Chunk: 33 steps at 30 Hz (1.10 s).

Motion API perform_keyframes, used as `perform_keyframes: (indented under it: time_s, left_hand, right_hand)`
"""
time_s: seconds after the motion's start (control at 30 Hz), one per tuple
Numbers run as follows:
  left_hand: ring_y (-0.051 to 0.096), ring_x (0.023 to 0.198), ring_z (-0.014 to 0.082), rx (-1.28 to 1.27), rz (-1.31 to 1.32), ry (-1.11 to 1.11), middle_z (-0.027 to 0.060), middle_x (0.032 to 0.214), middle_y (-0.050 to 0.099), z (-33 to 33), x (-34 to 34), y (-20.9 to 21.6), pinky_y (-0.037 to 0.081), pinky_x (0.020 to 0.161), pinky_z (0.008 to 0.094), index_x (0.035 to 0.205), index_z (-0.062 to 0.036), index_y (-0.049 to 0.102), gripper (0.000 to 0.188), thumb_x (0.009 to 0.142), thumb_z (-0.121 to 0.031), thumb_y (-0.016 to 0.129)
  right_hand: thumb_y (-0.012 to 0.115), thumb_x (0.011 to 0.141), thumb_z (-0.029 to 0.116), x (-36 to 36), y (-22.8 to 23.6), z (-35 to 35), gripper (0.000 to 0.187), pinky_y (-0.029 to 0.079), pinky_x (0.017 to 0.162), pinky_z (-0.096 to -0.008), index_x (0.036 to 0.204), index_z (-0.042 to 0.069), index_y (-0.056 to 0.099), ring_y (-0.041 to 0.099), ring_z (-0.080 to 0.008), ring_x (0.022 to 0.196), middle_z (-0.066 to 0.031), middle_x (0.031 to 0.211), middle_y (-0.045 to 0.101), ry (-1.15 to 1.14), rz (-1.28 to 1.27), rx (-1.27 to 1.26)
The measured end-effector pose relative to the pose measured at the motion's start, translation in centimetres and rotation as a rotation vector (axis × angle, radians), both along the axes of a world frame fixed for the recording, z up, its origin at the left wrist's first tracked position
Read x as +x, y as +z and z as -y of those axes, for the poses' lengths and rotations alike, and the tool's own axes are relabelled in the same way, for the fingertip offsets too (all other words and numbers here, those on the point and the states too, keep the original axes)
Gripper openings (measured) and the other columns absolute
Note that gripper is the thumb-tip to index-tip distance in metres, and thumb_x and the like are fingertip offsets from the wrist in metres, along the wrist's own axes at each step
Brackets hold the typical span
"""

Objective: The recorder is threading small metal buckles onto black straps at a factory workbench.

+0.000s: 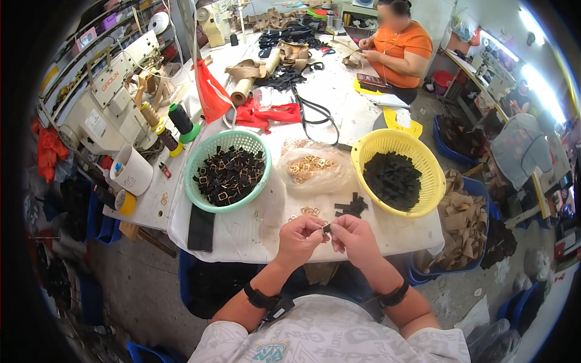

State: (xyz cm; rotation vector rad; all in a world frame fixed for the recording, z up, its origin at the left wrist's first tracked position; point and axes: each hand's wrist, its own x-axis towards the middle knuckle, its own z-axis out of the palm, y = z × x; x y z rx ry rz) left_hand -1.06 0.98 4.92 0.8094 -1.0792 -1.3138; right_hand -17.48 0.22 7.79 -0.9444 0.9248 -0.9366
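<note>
At the table's near edge, my left hand (300,239) and my right hand (356,241) meet, fingertips pinched on a small black strip (327,228). A pale glint shows at its lower edge; whether a buckle is threaded on it is hidden by my fingers. Just beyond them lie a few loose gold buckles (310,211) and a small pile of black strips (351,206). A clear plastic bag (313,169) of gold buckles sits farther back. To the left stands a green basket (192,192) of black strips joined to gold buckles; to the right, a yellow basket (437,181) of plain black strips.
A black phone (200,228) lies left. Beyond are thread spools (181,120), a sewing machine (109,97), red cloth (266,114) and a black strap (315,115). A person in orange (404,51) works at the far right. A blue bin (466,266) of brown pieces stands beside the table.
</note>
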Motion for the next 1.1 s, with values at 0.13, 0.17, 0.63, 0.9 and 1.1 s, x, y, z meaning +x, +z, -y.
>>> perform_keyframes:
  time_s: [0.13,0.17,0.63,0.9,1.1]
  left_hand:
    - [0.065,0.075,0.0150,0.001,-0.019,0.034,0.0155,0.096,0.062,-0.1,-0.1,0.2,0.057,0.068,0.0264,0.082,0.0061,0.057,0.005,0.081,0.011,0.055]
    - [0.064,0.075,0.0149,-0.013,-0.013,0.041,0.0154,0.095,0.062,-0.2,-0.1,0.1,0.057,0.068,0.0261,0.082,0.0057,0.057,0.006,0.080,0.011,0.056]
    - [0.065,0.079,0.0160,-0.438,0.387,0.175,0.0163,0.091,0.066,0.3,0.2,-0.2,0.056,0.065,0.0264,0.079,0.0024,0.056,0.014,0.074,0.013,0.062]
    - [0.066,0.081,0.0171,-0.287,0.215,0.039,0.0149,0.093,0.065,0.2,0.5,-0.4,0.057,0.071,0.0281,0.085,0.0034,0.056,0.013,0.078,0.013,0.061]
    - [0.066,0.081,0.0154,0.029,-0.057,-0.183,0.0108,0.093,0.065,0.5,1.3,0.8,0.057,0.072,0.0279,0.096,0.0049,0.059,0.012,0.084,0.005,0.064]
  right_hand:
    - [0.059,0.091,0.008,0.6,1.0,-0.3,0.009,0.040,0.049,-0.0194,0.091,0.000,0.058,0.054,-0.0059,0.054,-0.0023,0.070,0.060,-0.035,-0.081,-0.079]
    - [0.059,0.091,0.007,0.7,0.8,-0.3,0.008,0.040,0.049,-0.0195,0.091,-0.001,0.058,0.054,-0.0061,0.055,-0.0025,0.071,0.060,-0.040,-0.105,-0.096]
    - [0.053,0.092,0.001,0.5,1.0,-0.7,0.006,0.046,0.057,-0.0236,0.097,-0.002,0.053,0.057,-0.0097,0.063,-0.0056,0.081,0.059,-0.008,-0.248,-0.256]
    - [0.052,0.093,0.003,0.2,0.2,-0.7,0.002,0.042,0.052,-0.0243,0.093,0.001,0.050,0.049,-0.0074,0.056,-0.0034,0.075,0.053,0.036,-0.272,-0.337]
    - [0.048,0.094,0.003,0.1,0.3,-0.7,0.001,0.042,0.055,-0.0245,0.093,0.002,0.048,0.049,-0.0088,0.061,-0.0024,0.075,0.049,0.037,-0.446,-0.519]
